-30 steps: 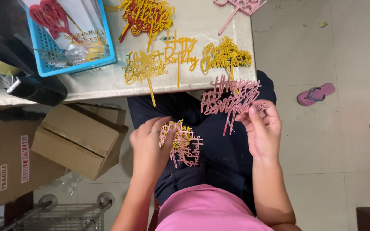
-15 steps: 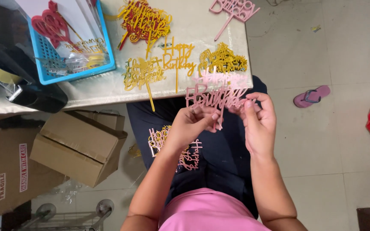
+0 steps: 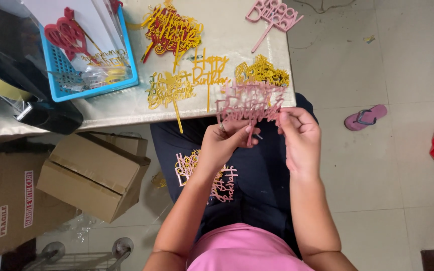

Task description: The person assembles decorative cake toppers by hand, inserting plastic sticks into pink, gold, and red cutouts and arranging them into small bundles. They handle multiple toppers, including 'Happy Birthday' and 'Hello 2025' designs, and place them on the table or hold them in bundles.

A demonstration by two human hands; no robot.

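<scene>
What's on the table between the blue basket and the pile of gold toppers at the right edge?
In the head view, two gold cake toppers lie between the blue basket and the gold pile.

We see a brown cardboard box (image 3: 94,175) on the floor under the table edge, flaps taped. Left of it, a larger brown carton (image 3: 6,200) bears two white rectangular labels (image 3: 28,198).

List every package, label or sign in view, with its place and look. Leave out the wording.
Large cardboard carton: far left on the floor, brown, with red-lettered white labels on its side.
Smaller cardboard box: under the table edge, brown, plain, taped shut.
Clear plastic bags: in the blue basket on the table.
No screens.
</scene>
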